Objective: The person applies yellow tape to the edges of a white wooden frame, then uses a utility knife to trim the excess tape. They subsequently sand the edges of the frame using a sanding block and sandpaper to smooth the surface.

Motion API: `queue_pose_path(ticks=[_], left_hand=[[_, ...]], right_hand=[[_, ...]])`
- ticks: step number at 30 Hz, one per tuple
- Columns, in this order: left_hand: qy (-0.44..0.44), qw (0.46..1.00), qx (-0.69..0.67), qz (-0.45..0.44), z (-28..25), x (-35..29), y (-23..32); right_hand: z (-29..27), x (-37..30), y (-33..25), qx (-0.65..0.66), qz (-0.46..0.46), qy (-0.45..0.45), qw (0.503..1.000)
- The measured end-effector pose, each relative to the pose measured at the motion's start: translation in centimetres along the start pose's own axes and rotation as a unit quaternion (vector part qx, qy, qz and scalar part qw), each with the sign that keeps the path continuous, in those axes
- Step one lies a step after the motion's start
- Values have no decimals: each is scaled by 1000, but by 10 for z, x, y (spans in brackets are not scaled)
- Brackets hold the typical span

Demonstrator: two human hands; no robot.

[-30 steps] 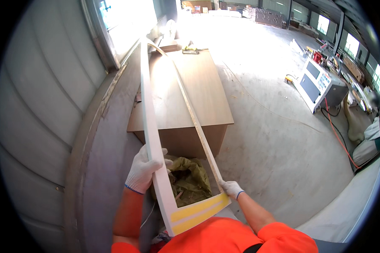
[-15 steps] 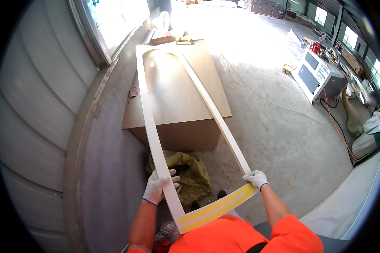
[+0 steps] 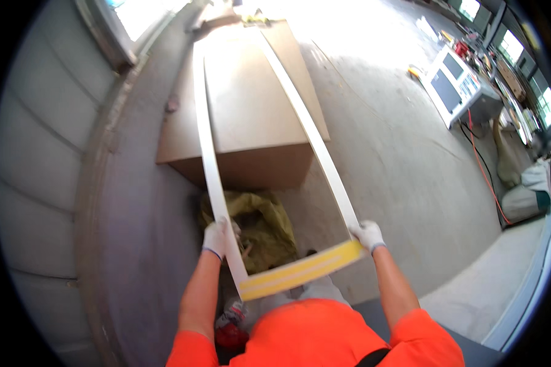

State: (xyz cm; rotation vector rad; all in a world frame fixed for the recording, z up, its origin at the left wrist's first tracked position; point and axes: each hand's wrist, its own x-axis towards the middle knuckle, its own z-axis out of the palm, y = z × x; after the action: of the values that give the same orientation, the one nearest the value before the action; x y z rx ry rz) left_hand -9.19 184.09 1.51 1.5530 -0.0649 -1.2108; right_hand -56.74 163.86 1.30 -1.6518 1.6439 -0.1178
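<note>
A long white frame (image 3: 207, 160) stretches away from me, its two side rails joined by a near crosspiece with a yellow face and a pale stripe. My left hand (image 3: 219, 237), in a white glove, is closed round the left rail close to the near corner. At the right near corner, my gloved right hand (image 3: 367, 235) grips the other rail beside the yellow end. The frame's far part reaches over a brown board-topped bench (image 3: 251, 104); glare blurs its far end, and I cannot tell whether it touches the top.
An olive-green sack (image 3: 269, 223) lies open on the floor below the frame. To the right stand a white-and-grey machine (image 3: 456, 85) and an orange cable (image 3: 482, 168). A grey panelled wall (image 3: 49, 183) runs along the left. Yellow tools (image 3: 257, 18) lie at the bench's far end.
The frame's near end and both hands have shifted away from me and slightly left in the picture. My view has also moved, so the bench appears higher. Both hands keep their grip.
</note>
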Motion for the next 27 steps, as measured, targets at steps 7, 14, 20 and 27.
queue_pose_path(ticks=[7, 14, 20, 27], left_hand=[[3, 999, -29, -26, -22, 46, -19], [220, 902, 272, 252, 47, -14, -18], [-98, 704, 533, 459, 172, -106, -88], [-199, 650, 659, 320, 304, -116, -115]], right_hand=[[0, -29, 18, 79, 75, 81, 991], [16, -118, 36, 87, 5, 188, 978], [55, -136, 52, -17, -93, 225, 970], [84, -119, 86, 51, -179, 255, 949]])
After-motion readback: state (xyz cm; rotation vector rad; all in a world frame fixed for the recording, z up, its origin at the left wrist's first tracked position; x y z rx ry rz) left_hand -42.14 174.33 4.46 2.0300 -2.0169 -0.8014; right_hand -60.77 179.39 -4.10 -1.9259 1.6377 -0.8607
